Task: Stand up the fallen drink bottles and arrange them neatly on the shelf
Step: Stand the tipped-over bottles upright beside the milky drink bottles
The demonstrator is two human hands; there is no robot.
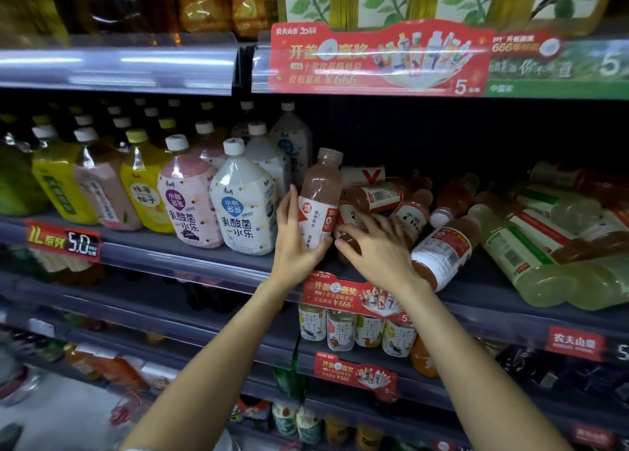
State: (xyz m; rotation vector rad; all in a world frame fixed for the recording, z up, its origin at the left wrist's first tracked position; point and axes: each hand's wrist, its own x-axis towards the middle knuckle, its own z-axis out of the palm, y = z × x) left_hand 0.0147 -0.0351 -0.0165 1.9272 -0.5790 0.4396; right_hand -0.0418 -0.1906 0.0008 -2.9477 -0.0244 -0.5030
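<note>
My left hand (295,236) grips a pink drink bottle (320,192) with a red and white label, held upright at the front of the middle shelf (211,267). My right hand (377,246) reaches over a fallen bottle (350,239) beside it, fingers spread and curving onto its dark end. Several red-labelled bottles (442,250) lie on their sides in a heap to the right. Pale green bottles (531,263) lie fallen farther right.
Large upright bottles, white (243,205), pink (190,202) and yellow (144,188), stand in rows left of the held bottle. A red promotion tag (350,294) hangs on the shelf edge under my hands. Small tea bottles (340,329) fill the shelf below.
</note>
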